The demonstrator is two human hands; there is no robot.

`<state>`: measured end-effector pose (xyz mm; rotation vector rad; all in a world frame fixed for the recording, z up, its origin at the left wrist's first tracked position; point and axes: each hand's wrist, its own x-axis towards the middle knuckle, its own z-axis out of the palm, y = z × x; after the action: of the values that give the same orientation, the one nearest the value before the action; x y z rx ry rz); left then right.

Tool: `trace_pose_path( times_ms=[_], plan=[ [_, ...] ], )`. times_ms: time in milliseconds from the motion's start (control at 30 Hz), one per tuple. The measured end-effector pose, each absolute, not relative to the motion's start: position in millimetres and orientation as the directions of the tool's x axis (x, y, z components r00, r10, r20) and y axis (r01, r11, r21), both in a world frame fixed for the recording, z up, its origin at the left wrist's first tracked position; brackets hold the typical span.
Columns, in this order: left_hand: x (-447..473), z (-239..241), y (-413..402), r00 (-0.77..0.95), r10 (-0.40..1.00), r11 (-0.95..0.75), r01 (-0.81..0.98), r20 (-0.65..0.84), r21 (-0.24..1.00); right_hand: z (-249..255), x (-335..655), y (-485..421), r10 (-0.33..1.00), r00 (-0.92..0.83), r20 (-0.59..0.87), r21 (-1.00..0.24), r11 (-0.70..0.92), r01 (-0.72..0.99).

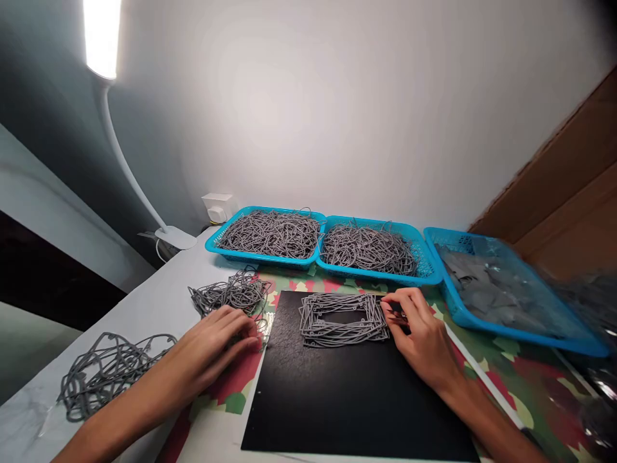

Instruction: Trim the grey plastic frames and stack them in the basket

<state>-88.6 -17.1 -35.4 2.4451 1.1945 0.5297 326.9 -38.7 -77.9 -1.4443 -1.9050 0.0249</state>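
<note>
White wall [337,103] stands beyond a black mat [347,402] bearing grey frames [342,335], right hand [421,334] half-curled at their right end, left hand [216,339] loosely curled, both holds unclear.

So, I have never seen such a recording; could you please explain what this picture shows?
There is no machine: you see a person's bare left hand and right hand, from a camera worn on the head. The right hand is at the right end of a rectangular stack of thin grey frames on a black board. The left hand is beside a loose grey pile; whether either hand grips something is unclear. Behind stand three blue baskets, two heaped with grey pieces.
</note>
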Motion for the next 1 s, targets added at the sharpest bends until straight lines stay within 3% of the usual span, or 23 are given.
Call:
trace_pose_path(
  times_ms=[167, 400, 533, 667, 800, 1000],
  plan=[
    [-80, 19, -17, 0.425, 0.830, -0.557, 0.606, 0.361, 0.568, -73, 326, -44, 0.801, -0.074, 0.593, -0.437, 0.398, 0.807],
    [-50, 78, -6, 0.211, 0.711, -0.676, 0.466, 0.671, 0.571, -71, 314, -55, 0.766, -0.176, 0.618, -0.442, 0.524, 0.728],
    [-27, 88, -10, 0.021, 0.730, -0.661, 0.276, 0.683, 0.698, -64, 305, -61, 0.736, -0.200, 0.647, -0.454, 0.583, 0.674],
    [2, 73, -32, 0.311, 0.771, -0.619, 0.162, 0.556, 0.768, -52, 298, -76, 0.814, -0.198, 0.546, -0.664, 0.565, 0.490],
    [32, 42, -47, 0.575, 0.745, -0.548, 0.242, 0.336, 0.801, -40, 291, -87, 0.861, -0.292, 0.416, -0.836, 0.488, 0.251],
    [54, 20, -33, 0.685, 0.695, -0.449, 0.176, 0.219, 0.876, -30, 288, -83, 0.925, -0.201, 0.323, -0.878, 0.372, 0.302]
  ],
)
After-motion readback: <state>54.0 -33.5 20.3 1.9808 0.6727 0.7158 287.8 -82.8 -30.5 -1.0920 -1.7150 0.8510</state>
